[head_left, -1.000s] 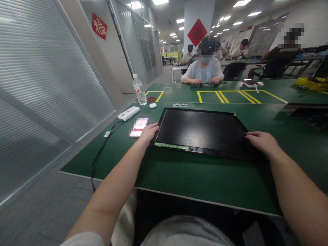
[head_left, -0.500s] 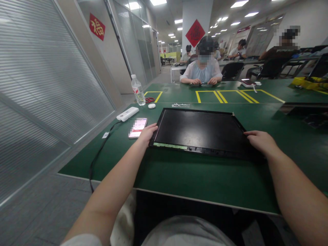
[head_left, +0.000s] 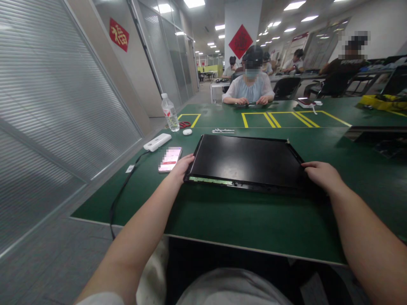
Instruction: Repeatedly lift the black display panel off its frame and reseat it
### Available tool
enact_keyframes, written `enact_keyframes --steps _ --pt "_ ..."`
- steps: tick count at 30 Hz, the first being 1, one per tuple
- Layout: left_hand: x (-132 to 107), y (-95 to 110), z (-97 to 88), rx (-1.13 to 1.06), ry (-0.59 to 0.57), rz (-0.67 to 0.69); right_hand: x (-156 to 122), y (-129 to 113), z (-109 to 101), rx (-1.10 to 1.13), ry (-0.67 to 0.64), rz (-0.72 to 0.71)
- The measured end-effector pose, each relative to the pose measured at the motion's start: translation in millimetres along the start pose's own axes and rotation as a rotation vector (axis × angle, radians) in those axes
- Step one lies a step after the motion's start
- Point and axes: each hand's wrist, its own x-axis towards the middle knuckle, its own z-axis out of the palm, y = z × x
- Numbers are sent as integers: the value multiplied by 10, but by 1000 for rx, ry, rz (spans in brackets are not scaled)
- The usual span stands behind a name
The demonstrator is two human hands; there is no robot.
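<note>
A black flat display panel [head_left: 244, 161] in a thin dark frame is held over the green table, its dark face upward. Along its near edge on the left runs a green strip [head_left: 210, 181] that looks like a circuit board. My left hand [head_left: 183, 166] grips the panel's left edge, thumb on top and the other fingers hidden beneath. On the opposite side my right hand [head_left: 321, 174] is closed on the right edge, its lower fingers also out of sight. Just left of my left hand lies a phone [head_left: 170, 160] with a lit screen.
On the left stand a white power bank [head_left: 157, 142] with a black cable and a water bottle [head_left: 170, 113]. Red-handled scissors [head_left: 185, 124], a white earbud case [head_left: 187, 132] and small pale parts [head_left: 223, 131] lie behind the panel. A person [head_left: 249, 82] sits across the green table [head_left: 248, 224].
The panel and both hands stay almost in place. Its far-edge border looks slimmer now, as if the panel has tilted slightly. The whole view has shifted a little.
</note>
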Motion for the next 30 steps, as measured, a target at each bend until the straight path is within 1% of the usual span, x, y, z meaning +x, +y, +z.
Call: enact_keyframes --steps 4,10,17,21,30 --pt "-75 7 42 63 52 29 11 9 3 -4 6 -3" --pt "-171 33 77 129 -5 45 -1 -5 -12 -11 8 7" --pt "-145 18 64 138 12 62 -37 -24 -34 10 2 -1" --pt "-144 1 56 127 -15 73 -52 -40 -52 7 -18 7" --pt "-207 24 118 190 -5 88 -80 -86 -73 -43 -22 3"
